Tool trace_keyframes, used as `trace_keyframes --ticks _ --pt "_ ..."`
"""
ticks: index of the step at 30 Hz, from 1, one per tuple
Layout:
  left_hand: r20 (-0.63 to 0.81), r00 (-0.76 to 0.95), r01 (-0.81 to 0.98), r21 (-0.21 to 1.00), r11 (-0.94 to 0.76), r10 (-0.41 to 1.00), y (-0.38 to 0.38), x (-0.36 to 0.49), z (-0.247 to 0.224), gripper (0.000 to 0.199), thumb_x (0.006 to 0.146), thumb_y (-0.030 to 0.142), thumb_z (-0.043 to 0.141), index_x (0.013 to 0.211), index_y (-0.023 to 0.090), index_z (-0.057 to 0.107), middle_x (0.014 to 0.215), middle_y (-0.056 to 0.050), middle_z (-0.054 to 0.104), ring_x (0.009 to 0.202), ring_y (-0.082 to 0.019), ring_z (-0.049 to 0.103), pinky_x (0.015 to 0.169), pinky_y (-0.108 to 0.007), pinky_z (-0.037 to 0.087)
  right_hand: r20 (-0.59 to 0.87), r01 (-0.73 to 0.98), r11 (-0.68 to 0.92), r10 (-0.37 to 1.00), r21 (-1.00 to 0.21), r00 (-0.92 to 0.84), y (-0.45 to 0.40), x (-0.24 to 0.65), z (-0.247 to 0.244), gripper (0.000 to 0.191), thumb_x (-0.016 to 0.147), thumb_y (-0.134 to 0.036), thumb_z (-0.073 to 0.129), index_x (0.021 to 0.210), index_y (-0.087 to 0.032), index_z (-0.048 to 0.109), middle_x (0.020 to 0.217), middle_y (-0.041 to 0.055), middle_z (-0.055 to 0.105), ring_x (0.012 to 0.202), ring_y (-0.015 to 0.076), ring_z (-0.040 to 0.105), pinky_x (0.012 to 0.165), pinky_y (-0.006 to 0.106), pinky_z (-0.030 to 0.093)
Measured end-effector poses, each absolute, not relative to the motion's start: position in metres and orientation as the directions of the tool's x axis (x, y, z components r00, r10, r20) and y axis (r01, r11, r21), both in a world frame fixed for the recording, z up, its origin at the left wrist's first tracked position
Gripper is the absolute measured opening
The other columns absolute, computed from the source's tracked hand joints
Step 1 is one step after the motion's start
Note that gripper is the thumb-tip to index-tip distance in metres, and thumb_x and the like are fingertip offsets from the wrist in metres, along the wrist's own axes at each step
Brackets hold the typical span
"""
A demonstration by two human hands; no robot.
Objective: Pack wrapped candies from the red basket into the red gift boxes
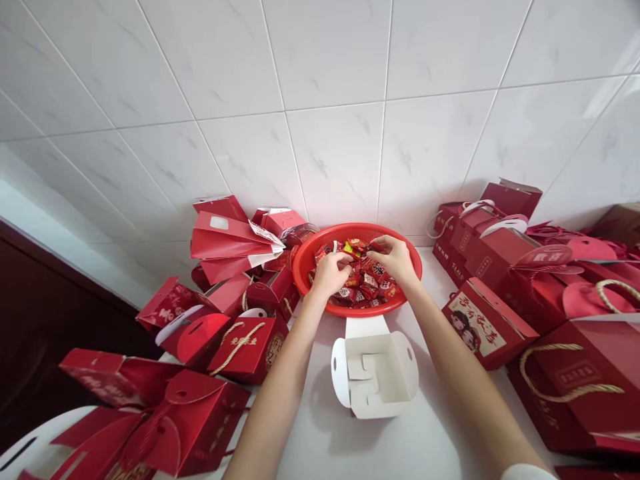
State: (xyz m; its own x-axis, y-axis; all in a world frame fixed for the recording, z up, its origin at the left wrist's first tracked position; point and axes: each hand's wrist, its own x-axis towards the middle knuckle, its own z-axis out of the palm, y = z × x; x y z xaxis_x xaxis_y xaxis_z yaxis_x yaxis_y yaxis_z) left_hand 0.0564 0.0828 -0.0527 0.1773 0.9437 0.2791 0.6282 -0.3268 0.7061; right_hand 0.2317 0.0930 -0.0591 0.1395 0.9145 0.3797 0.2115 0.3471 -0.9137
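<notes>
An orange-red plastic basket (411,293) full of small, mostly red wrapped candies (369,283) stands against the wall. My left hand (331,272) is over the basket's left part, its thumb and fingers bent together at the candies; what lies between them is too small to make out. Over the right part, my right hand (393,259) has its fingertips pinched at the candies, and their contents cannot be made out either. Between my forearms, just in front of the basket, an open box (377,373) shows its white inside, with its flaps spread and nothing in it.
Red gift boxes with rope handles crowd the left side (247,347) and the right side (483,323). Flat folded red boxes (230,243) lean at the back left. A white tiled wall (335,160) rises behind the white table (320,433).
</notes>
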Motion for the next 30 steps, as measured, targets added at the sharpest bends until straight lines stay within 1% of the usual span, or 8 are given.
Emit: trace_keyframes --ticks 2,5,8,12,15,21,25,30 --pt "0.198 0.378 0.634 0.657 -0.409 0.904 0.081 0.060 -0.052 0.027 0.080 0.008 0.058 0.092 0.019 0.079 0.098 -0.004 0.079 0.094 -0.020 0.072 0.091 -0.028 0.053 0.362 0.212 0.326 0.918 -0.921 0.164 0.094 0.232 -0.058 0.017 0.063 -0.023 0.067 0.079 -0.019 0.065 0.087 0.0047 0.072 0.084 0.0214 0.067 0.080 0.035 0.052" --pt "-0.121 0.622 0.706 0.514 -0.487 0.774 0.080 0.064 -0.050 0.026 0.077 0.012 0.061 0.092 0.022 0.080 0.100 -0.001 0.079 0.095 -0.019 0.072 0.088 -0.024 0.052 0.338 0.211 0.297 0.921 -0.931 0.192 0.092 0.232 -0.055 0.014 0.064 -0.023 0.065 0.077 -0.019 0.065 0.086 0.0052 0.073 0.083 0.0214 0.067 0.079 0.035 0.052" --pt "-0.311 0.571 0.809 0.371 -0.456 0.760 0.078 0.066 -0.047 0.028 0.069 0.020 0.071 0.096 0.022 0.078 0.107 -0.006 0.077 0.100 -0.026 0.071 0.087 -0.029 0.053 0.342 0.242 0.292 0.919 -0.925 0.197 0.089 0.232 -0.053 0.014 0.066 -0.027 0.067 0.077 -0.019 0.065 0.086 0.0055 0.073 0.081 0.0213 0.066 0.077 0.034 0.051" --pt "-0.336 0.459 0.884 0.267 -0.384 0.822 0.080 0.066 -0.048 0.035 0.058 0.024 0.078 0.093 0.020 0.077 0.102 -0.015 0.077 0.100 -0.039 0.069 0.089 -0.047 0.052 0.336 0.279 0.273 0.917 -0.921 0.214 0.087 0.235 -0.053 0.017 0.067 -0.033 0.067 0.077 -0.019 0.066 0.080 0.0043 0.072 0.075 0.0200 0.063 0.069 0.031 0.048" --pt "-0.334 0.406 0.909 0.245 -0.338 0.851 0.088 0.069 -0.056 0.032 0.052 0.023 0.081 0.082 0.022 0.075 0.100 -0.017 0.076 0.103 -0.042 0.067 0.093 -0.052 0.049 0.310 0.275 0.247 0.926 -0.929 0.216 0.085 0.236 -0.053 0.019 0.068 -0.036 0.066 0.077 -0.019 0.066 0.074 0.0028 0.069 0.069 0.0192 0.061 0.065 0.030 0.045" --pt "-0.306 0.399 0.890 0.357 -0.284 0.865 0.105 0.082 -0.079 0.023 0.043 0.013 0.081 0.052 0.022 0.063 0.071 -0.014 0.073 0.095 -0.039 0.069 0.088 -0.045 0.050 0.314 0.270 0.253 0.926 -0.929 0.211 0.081 0.236 -0.050 0.019 0.069 -0.038 0.067 0.072 -0.020 0.063 0.069 0.0016 0.066 0.065 0.0182 0.058 0.063 0.030 0.044" --pt "-0.277 0.440 0.831 0.486 -0.271 0.854 0.106 0.077 -0.078 0.026 0.045 0.014 0.080 0.043 0.022 0.056 0.050 -0.008 0.062 0.075 -0.035 0.068 0.079 -0.042 0.051 0.301 0.219 0.258 0.933 -0.941 0.196 0.082 0.236 -0.050 0.019 0.068 -0.038 0.066 0.072 -0.021 0.059 0.072 0.0015 0.066 0.068 0.0178 0.058 0.064 0.029 0.044" --pt "-0.193 0.495 0.701 0.665 -0.258 0.847 0.099 0.067 -0.058 0.014 0.063 0.021 0.069 0.051 0.020 0.061 0.053 -0.003 0.063 0.060 -0.024 0.063 0.067 -0.033 0.049 0.227 0.051 0.221 0.956 -0.974 0.185 0.083 0.237 -0.049 0.019 0.061 -0.032 0.068 0.073 -0.021 0.058 0.078 0.0012 0.066 0.074 0.0173 0.060 0.067 0.029 0.048"
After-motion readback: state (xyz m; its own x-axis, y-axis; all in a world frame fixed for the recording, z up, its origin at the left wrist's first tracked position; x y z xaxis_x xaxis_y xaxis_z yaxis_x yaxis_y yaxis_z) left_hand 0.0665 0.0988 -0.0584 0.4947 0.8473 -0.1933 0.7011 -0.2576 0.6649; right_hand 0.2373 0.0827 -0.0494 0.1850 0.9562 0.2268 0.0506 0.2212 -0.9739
